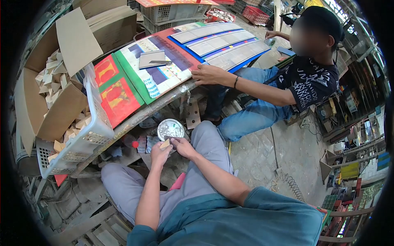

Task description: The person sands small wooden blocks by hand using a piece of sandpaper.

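Over my lap, my left hand (159, 155) pinches a small pale wooden block (165, 144) between thumb and fingers. Right beside it, my right hand (184, 147) is closed, its fingertips on a thin dark piece (169, 138) held against the block; its kind I cannot tell. Just beyond both hands is a round, whitish-speckled metal lid or tin (170, 128), low beside the table. Similar wooden blocks (53, 78) fill an open cardboard box (61, 110) on the left, and more lie in the white plastic basket (96, 106) next to it.
Ahead stands a worktable with printed red and green sheets (119, 96), a knife (160, 62) on a grey plate, and long grey strips on a blue board (221, 43). A co-worker (314, 74) sits at right, one hand on the table. A coiled hose (291, 188) lies on the floor.
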The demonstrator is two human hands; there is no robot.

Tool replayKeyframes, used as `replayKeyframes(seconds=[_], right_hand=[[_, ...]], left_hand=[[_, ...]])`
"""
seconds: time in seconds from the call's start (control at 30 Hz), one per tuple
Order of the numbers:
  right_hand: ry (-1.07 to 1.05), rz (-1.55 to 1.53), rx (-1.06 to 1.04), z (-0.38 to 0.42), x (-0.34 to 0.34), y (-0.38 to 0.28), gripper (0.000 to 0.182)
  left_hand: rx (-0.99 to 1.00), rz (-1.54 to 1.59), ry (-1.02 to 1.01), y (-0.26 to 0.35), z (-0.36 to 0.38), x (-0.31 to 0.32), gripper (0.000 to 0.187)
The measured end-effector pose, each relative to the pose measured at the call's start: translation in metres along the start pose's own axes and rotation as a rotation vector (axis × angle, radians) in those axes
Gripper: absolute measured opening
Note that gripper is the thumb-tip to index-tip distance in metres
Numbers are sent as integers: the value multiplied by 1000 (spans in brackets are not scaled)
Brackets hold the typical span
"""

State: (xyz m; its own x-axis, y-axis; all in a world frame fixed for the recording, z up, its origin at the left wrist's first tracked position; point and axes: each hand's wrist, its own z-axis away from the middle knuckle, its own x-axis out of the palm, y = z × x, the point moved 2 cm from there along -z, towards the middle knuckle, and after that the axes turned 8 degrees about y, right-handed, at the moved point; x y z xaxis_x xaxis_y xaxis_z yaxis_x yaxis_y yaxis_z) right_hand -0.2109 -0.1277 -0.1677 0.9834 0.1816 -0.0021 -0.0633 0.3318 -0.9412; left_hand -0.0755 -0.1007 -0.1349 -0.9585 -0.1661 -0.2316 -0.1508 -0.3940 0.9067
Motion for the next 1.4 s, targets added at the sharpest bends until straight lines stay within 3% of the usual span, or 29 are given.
replayKeyframes(seconds=[0.17,0.5,0.6,1.03,1.33,1.4], right_hand=[[28,229,5,3,-3,-8,33],[31,197,18,-3,-1,3,34],[97,156,-66,-3,0,8,37],[126,269,72,-3,-4,3,35],[161,129,28,-2,-2,-3,37],[94,75,37,-6,0,0,38]], left_hand=[[-10,-9,-25,-7,-1,4,31],[28,-75,-33,-1,1,2,28],[33,-70,-23,-5,-1,3,28],[81,-141,-11,3,1,0,36],[76,-143,-26,8,-1,4,34],[40,23,20,10,0,3,34]])
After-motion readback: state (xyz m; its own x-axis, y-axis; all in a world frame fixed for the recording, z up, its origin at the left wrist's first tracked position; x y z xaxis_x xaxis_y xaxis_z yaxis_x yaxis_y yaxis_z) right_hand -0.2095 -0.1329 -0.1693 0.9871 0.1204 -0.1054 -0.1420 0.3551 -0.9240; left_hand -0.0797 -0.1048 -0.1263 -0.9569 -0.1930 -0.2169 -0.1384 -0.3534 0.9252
